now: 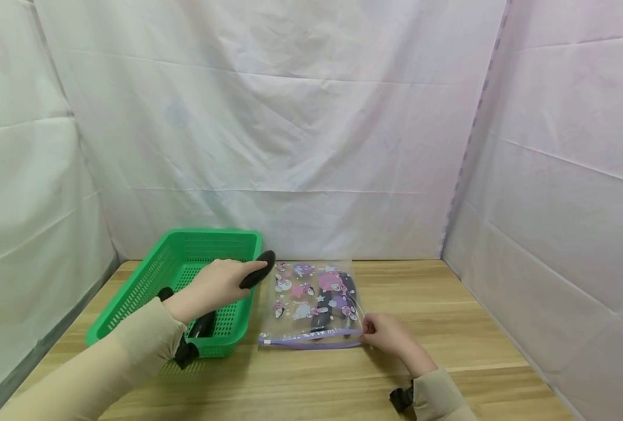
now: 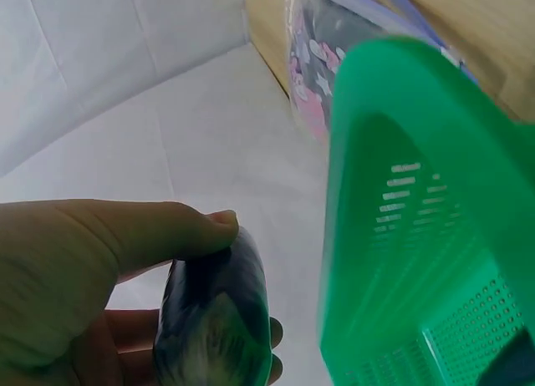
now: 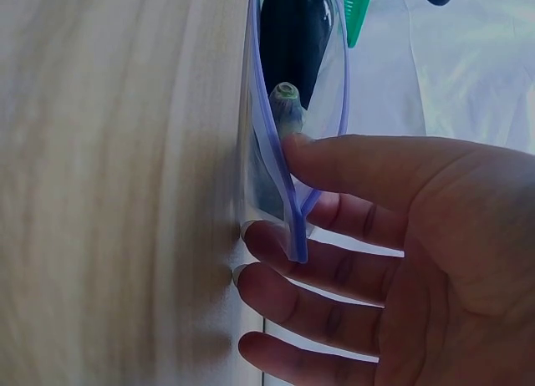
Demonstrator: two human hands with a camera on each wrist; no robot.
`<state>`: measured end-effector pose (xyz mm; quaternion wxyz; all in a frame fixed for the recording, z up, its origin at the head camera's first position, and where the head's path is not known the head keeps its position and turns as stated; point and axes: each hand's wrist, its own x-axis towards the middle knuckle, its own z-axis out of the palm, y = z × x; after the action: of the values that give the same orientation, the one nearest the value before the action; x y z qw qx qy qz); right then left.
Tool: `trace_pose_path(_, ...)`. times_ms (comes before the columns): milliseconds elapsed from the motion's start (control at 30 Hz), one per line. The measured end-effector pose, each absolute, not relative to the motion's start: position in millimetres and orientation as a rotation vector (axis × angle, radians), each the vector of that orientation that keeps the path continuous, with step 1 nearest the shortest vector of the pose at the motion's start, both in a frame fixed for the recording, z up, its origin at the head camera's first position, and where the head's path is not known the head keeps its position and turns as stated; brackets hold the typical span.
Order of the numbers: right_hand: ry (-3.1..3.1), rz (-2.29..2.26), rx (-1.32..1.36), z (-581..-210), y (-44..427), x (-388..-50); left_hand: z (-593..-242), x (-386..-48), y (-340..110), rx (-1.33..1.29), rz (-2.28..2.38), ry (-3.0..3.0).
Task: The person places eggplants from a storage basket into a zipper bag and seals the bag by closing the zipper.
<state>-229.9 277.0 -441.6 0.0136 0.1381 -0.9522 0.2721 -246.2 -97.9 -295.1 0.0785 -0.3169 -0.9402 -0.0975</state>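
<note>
A dark, glossy eggplant (image 1: 258, 269) is gripped in my left hand (image 1: 217, 287), between thumb and fingers, above the right edge of the green basket (image 1: 255, 286). The left wrist view shows the same eggplant (image 2: 216, 319) with its paler calyx end towards the camera. My right hand (image 1: 387, 334) pinches the right corner of a clear zip bag (image 1: 290, 318) printed with cartoon figures. Its purple zip strip (image 3: 271, 139) stands parted in the right wrist view. Inside the bag lie dark eggplants (image 3: 294, 35), one with a green stem end.
More dark eggplants (image 1: 203, 325) lie in the basket, partly hidden by my left arm. The basket stands left of the bag on a wooden table (image 1: 427, 292). White cloth walls (image 1: 290, 128) enclose the table at the back and both sides.
</note>
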Motion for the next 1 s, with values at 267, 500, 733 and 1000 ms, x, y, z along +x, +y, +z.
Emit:
trace_pose_path(267,-2.970,0.885,0.381,-441.9,277.0,-229.6,-297.9,-237.1,-84.9,-1.036,-0.244,-2.742)
trace_pose_path(500,-2.968,0.854,0.382,-442.4,276.8,-230.1,-298.9,-224.4,-71.3,-1.104,-0.271,-2.749)
trace_pose_path(733,-2.967,0.844,0.376,-440.6,277.4,-228.9,-301.6,-211.4,-59.9,-1.226,-0.291,-2.716)
trace_pose_path(1000,-2.972,0.831,0.369,-439.7,277.7,-228.4,-313.6,-199.8,-48.2,-1.325,-0.327,-2.691)
